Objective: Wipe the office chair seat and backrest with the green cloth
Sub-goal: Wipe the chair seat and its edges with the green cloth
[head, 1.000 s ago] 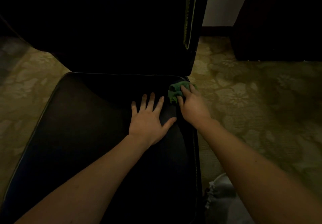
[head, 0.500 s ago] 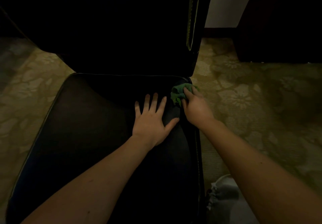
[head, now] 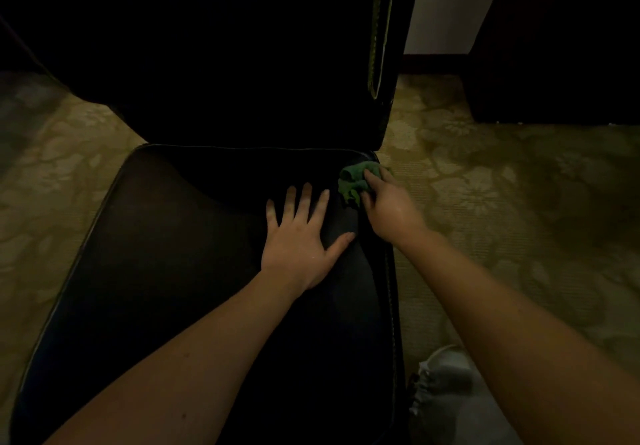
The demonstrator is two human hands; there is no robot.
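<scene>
The black chair seat (head: pixel 166 271) fills the lower middle of the dim view, and its black backrest (head: pixel 225 63) rises behind it. A crumpled green cloth (head: pixel 353 181) lies at the seat's back right corner, just below the backrest. My right hand (head: pixel 388 205) presses on the cloth with its fingers curled over it. My left hand (head: pixel 301 233) lies flat on the seat, fingers spread, just left of the cloth and holding nothing.
Patterned beige carpet (head: pixel 502 202) surrounds the chair. Dark furniture (head: pixel 554 63) stands at the back right beside a pale wall (head: pixel 446 4). A grey shoe (head: pixel 440 385) shows on the floor at the seat's right front edge.
The view has shifted slightly. My right hand and the cloth stay at the back right corner of the seat, and my left hand stays flat beside them.
</scene>
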